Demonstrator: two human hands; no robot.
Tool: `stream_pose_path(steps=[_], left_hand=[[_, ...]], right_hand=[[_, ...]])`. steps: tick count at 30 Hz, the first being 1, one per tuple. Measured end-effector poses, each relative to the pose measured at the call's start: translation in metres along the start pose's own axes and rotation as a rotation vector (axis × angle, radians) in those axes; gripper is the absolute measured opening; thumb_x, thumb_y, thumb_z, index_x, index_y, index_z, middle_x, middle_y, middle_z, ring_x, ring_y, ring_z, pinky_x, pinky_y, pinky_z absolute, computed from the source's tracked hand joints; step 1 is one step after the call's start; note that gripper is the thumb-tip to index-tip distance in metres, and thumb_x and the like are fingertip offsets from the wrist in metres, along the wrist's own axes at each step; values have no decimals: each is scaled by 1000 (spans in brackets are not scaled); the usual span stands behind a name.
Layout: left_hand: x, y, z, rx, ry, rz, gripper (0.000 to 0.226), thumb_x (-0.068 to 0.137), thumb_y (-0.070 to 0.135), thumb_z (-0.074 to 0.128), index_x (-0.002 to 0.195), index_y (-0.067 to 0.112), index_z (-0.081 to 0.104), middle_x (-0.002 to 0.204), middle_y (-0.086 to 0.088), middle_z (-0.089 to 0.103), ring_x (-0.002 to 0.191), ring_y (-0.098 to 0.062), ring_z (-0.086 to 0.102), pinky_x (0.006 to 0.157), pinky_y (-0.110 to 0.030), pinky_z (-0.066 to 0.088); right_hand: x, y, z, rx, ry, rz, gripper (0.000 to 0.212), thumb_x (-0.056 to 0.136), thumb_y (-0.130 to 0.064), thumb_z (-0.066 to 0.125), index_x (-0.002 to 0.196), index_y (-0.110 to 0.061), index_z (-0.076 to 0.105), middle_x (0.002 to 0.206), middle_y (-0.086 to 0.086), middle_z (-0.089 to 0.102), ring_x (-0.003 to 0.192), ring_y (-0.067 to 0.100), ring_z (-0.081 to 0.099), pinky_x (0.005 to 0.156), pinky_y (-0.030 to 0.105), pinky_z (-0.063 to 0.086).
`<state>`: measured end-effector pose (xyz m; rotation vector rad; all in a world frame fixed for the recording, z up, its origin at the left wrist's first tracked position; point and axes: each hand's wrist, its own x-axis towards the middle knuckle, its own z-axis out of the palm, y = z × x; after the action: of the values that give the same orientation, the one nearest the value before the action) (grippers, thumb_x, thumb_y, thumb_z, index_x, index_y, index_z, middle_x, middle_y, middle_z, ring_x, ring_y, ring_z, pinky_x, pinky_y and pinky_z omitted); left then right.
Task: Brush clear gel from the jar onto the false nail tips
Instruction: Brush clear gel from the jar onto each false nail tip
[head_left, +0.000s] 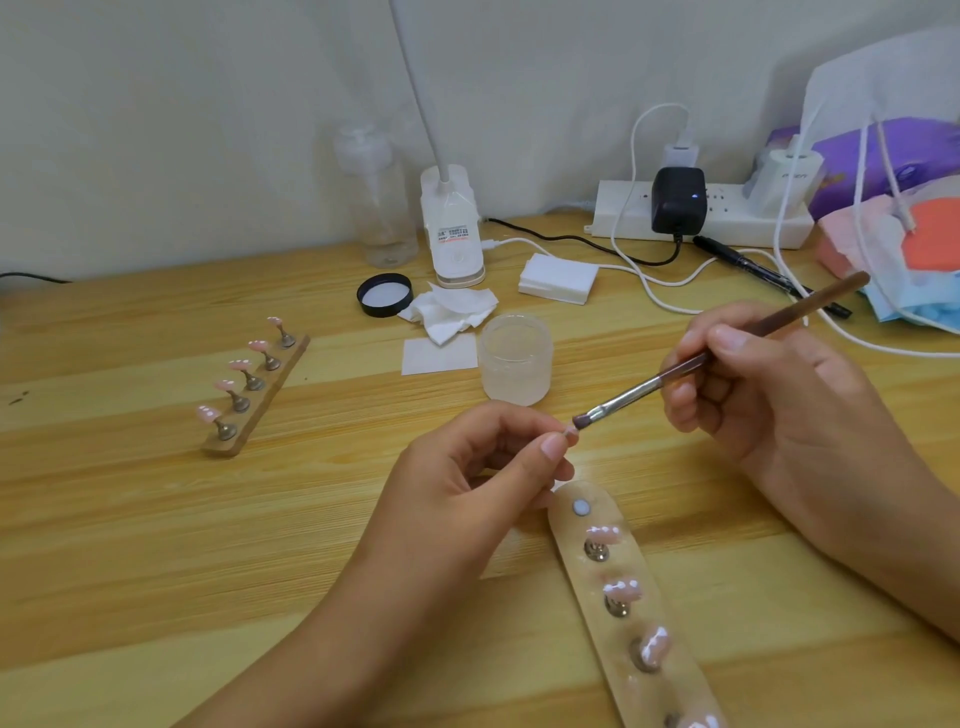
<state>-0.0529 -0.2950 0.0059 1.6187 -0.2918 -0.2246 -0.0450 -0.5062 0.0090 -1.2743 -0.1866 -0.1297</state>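
Nearest: pale wooden strip holder on the light wooden table. Glossy pink false nail tips sit on its metal pegs. Top slot is bare, showing a round white magnet.

Just above it, the left hand pinches one small pink nail tip between thumb and forefinger, other fingers loosely curled. Whether its peg is attached is hidden.

The right hand grips a brown-handled flat brush with silver ferrule pen-style. The bristles are touching or just off the held tip's end, can't tell which.

Step in hand, likely: coating this tip with gel. To do it well:
- Pinch low, off the nail face, so skin doesn't smear the gel.
- Lay the bristles flat and stroke one way, light pressure.
- Thin even coat, no pooling at the edges.

Gel load on the bristles isn't visible, so it may need a dip. The frosted translucent plastic jar stands open just behind the hands, near enough.

Beyond it: black round lid and crumpled white wipes. Far left, well apart, a second wooden strip holder carries five pink tips.
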Motion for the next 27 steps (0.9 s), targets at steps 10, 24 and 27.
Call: stream_pose_path(steps=[10, 24, 27], left_hand=[[1, 2, 1, -151, 29, -27, 19, 78, 28, 63, 90, 17, 73, 82, -7, 76, 70, -9, 68, 65, -16, 53], [0, 2, 2, -139, 29, -26, 17, 77, 29, 66, 86, 15, 67, 81, -6, 76, 70, -7, 68, 65, -14, 51], [0, 1, 2, -133, 35, -23, 16, 77, 28, 65, 87, 16, 68, 81, -6, 76, 70, -8, 68, 65, -15, 52]], right_hand=[[0, 0, -5, -30, 35, -62, 26, 92, -18, 50, 83, -24, 75, 71, 2, 66, 67, 13, 62, 62, 21, 51], [-4, 0, -2, -44, -87, -75, 22, 84, -19, 54, 83, -21, 76, 72, 5, 69, 70, 16, 66, 64, 22, 53], [-3, 3, -3, -90, -39, -83, 24, 85, -16, 53, 81, -20, 76, 70, 6, 69, 68, 16, 65, 64, 22, 53]])
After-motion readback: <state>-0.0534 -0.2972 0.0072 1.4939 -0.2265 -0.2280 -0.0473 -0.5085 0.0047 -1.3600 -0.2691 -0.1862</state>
